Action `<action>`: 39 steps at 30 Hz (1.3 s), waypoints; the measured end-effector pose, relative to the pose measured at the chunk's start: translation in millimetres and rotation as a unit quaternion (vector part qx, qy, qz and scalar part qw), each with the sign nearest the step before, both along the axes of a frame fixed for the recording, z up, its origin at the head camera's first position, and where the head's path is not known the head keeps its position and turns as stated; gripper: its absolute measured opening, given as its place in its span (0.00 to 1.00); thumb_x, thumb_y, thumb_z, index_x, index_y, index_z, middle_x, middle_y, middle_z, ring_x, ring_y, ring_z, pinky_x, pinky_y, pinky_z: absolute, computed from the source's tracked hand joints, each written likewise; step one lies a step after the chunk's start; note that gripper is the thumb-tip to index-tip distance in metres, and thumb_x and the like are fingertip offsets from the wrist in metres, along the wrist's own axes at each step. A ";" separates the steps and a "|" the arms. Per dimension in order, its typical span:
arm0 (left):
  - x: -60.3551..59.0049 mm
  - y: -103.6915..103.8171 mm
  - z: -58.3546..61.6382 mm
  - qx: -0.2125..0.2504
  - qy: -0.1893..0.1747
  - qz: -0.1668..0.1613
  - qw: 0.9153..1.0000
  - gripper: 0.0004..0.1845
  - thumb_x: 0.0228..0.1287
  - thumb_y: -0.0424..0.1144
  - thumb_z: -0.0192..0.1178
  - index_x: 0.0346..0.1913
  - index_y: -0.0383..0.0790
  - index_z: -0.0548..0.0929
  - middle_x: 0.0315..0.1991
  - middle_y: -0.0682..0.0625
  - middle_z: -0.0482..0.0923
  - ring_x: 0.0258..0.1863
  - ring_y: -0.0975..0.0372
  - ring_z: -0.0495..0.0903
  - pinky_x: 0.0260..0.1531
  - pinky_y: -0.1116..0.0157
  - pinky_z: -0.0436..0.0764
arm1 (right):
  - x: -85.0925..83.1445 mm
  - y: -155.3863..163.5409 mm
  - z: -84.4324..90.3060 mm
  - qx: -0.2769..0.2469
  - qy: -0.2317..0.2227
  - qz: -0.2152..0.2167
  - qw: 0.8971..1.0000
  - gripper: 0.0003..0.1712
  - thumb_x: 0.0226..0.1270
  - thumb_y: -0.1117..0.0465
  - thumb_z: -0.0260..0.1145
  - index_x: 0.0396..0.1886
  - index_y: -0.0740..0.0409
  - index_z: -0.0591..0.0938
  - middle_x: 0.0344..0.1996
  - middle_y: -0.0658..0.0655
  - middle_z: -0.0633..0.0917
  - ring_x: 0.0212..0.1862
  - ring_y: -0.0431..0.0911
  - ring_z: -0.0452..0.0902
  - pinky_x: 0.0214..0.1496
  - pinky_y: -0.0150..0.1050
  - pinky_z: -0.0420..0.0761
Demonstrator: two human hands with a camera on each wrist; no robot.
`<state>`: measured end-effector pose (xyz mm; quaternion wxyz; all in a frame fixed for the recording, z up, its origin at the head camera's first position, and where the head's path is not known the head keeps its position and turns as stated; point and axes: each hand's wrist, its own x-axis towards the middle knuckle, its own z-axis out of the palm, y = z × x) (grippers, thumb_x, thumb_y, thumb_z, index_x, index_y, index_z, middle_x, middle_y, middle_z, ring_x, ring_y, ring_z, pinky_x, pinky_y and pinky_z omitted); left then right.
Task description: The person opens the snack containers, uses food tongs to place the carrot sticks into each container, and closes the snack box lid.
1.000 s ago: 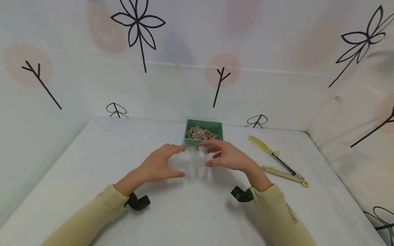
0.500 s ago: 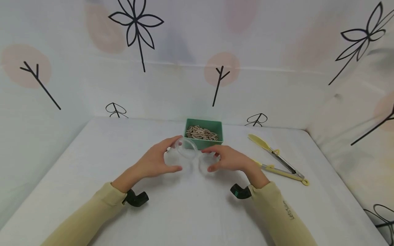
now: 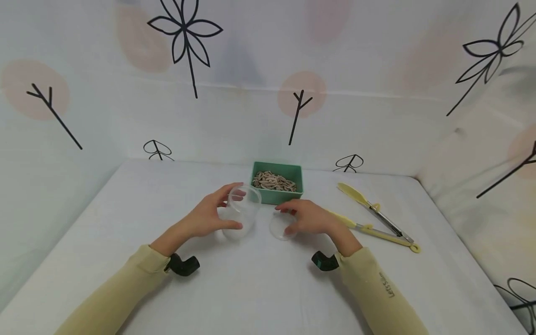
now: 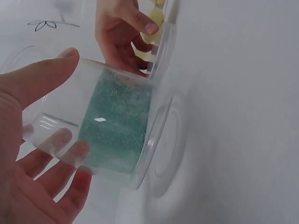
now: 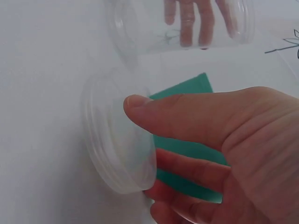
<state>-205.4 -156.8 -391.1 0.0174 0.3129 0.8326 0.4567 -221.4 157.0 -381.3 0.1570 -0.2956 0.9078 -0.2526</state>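
Observation:
A clear plastic jar (image 3: 244,211) is gripped by my left hand (image 3: 208,215), the thumb on one side and the fingers round the other. The jar is tilted, and I see nothing inside; the green in the left wrist view shows through its wall. My right hand (image 3: 311,217) pinches a clear round lid (image 5: 119,135) by its edge, thumb against fingers. In the head view the lid (image 3: 281,227) is low over the table, right of the jar and apart from it. I cannot tell whether it touches the cloth.
Behind the hands stands a green rectangular box (image 3: 277,197) holding several small, brownish, finger-shaped pieces (image 3: 274,181). To the right lie spread tongs (image 3: 391,224) with yellow ends and metal arms. White patterned cloth (image 3: 268,125) hangs at the back.
Jar and lid were close together between the hands a second ago and are now apart. My left hand has moved left with the jar; the lid is lower and turned.

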 end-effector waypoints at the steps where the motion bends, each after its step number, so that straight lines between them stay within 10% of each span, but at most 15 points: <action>1: -1.3 -1.6 -0.7 0.005 -0.011 -0.002 1.000 0.51 0.51 0.42 0.79 0.76 0.50 0.61 0.65 0.46 0.74 0.64 0.55 0.72 0.61 0.47 0.71 | -0.9 1.2 0.0 -0.004 0.001 0.001 1.000 0.32 0.58 0.60 0.75 0.64 0.57 0.79 0.53 0.54 0.81 0.52 0.50 0.75 0.54 0.46 0.76; 13: -9.2 -10.1 -2.0 0.024 -0.082 -0.032 0.996 0.50 0.50 0.34 0.79 0.73 0.51 0.59 0.67 0.45 0.71 0.66 0.49 0.69 0.63 0.44 0.67 | -2.5 41.9 18.6 -0.098 -0.037 -0.013 0.994 0.29 0.66 0.58 0.70 0.65 0.58 0.76 0.54 0.58 0.82 0.54 0.51 0.79 0.54 0.47 0.78; 22: -12.2 -8.2 -6.0 0.030 -0.083 -0.043 0.995 0.51 0.51 0.36 0.78 0.74 0.51 0.58 0.67 0.45 0.70 0.67 0.50 0.69 0.63 0.44 0.68 | 10.6 122.3 13.1 -0.076 0.082 -0.178 0.978 0.25 0.69 0.55 0.69 0.61 0.62 0.79 0.53 0.60 0.84 0.51 0.52 0.81 0.51 0.43 0.79; 30: -11.3 -7.6 -9.8 0.024 -0.087 -0.029 0.995 0.51 0.50 0.37 0.79 0.73 0.53 0.59 0.66 0.49 0.73 0.65 0.50 0.71 0.61 0.46 0.72 | 25.2 192.8 -9.4 -0.023 0.116 -0.286 0.951 0.40 0.69 0.49 0.67 0.70 0.69 0.66 0.62 0.73 0.70 0.56 0.66 0.71 0.52 0.62 0.75; 39: -7.3 -13.7 -7.7 0.028 -0.090 -0.017 0.995 0.51 0.51 0.36 0.78 0.74 0.51 0.58 0.64 0.48 0.73 0.65 0.45 0.70 0.60 0.47 0.73 | 30.1 208.7 -22.1 -0.025 0.025 -0.270 0.962 0.49 0.70 0.44 0.66 0.73 0.73 0.58 0.65 0.75 0.63 0.61 0.70 0.65 0.55 0.65 0.72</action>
